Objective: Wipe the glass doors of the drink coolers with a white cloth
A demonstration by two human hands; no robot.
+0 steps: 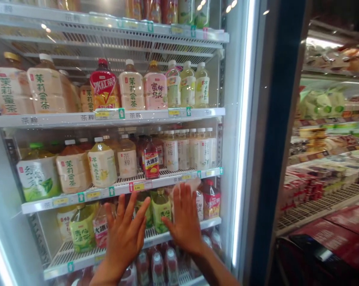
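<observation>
My left hand [125, 226] is raised in front of a lit drinks cooler, palm forward and fingers spread, holding nothing. To its right my right hand [185, 220] is up too, with the thumb out and the fingers flat. Both seem to be at or near a glass door, but whether they touch it I cannot tell. Behind and between them stands a green tea bottle [161, 212] on a lower shelf. Left of my left hand is another green bottle [82, 230], beside a pink-labelled bottle [100, 228] that the hand partly covers.
Rows of tea bottles fill the shelves, among them a red-labelled bottle [152, 161] on the middle shelf [125, 184]. A bright light strip [243, 135] and a dark frame [282, 143] bound the cooler. Open shelves [325, 202] with packaged goods lie to the right.
</observation>
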